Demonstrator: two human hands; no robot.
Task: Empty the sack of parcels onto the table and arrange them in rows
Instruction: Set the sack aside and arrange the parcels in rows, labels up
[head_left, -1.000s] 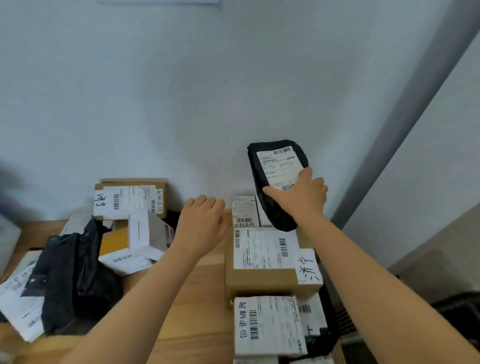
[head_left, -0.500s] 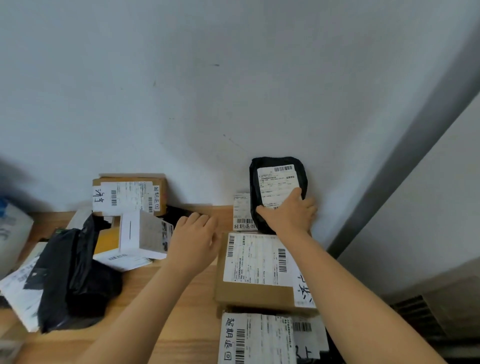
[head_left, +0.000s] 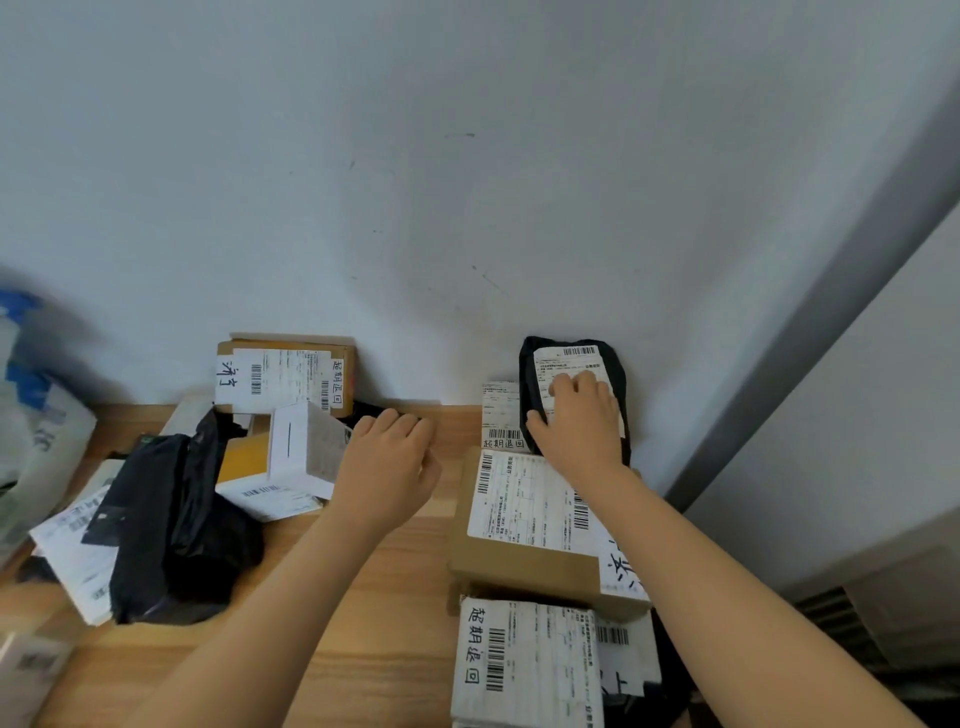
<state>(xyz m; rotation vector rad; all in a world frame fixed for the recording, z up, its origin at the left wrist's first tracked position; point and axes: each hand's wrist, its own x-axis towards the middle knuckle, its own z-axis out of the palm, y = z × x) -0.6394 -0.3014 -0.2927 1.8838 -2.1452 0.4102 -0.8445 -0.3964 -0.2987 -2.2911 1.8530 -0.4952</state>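
Note:
A black pouch parcel (head_left: 614, 375) with a white label stands against the wall at the far right of the wooden table (head_left: 384, 629). My right hand (head_left: 579, 426) lies on its front, fingers on the label, pressing it to the wall. Beside the pouch is a small white parcel (head_left: 500, 415). Nearer me a brown box (head_left: 524, 564) and a white parcel (head_left: 524, 670) continue the line. My left hand (head_left: 387, 462) hovers loosely curled over the table's middle, holding nothing.
An unsorted pile lies at the left: a brown box (head_left: 285, 374) against the wall, a white box (head_left: 306, 447), a yellow parcel (head_left: 244, 457), black bags (head_left: 171, 525) and white mailers. The pale sack (head_left: 36, 431) sits at the far left edge.
My right hand brought the black pouch down from the air and set it against the wall behind the brown box. The left hand stayed roughly where it was.

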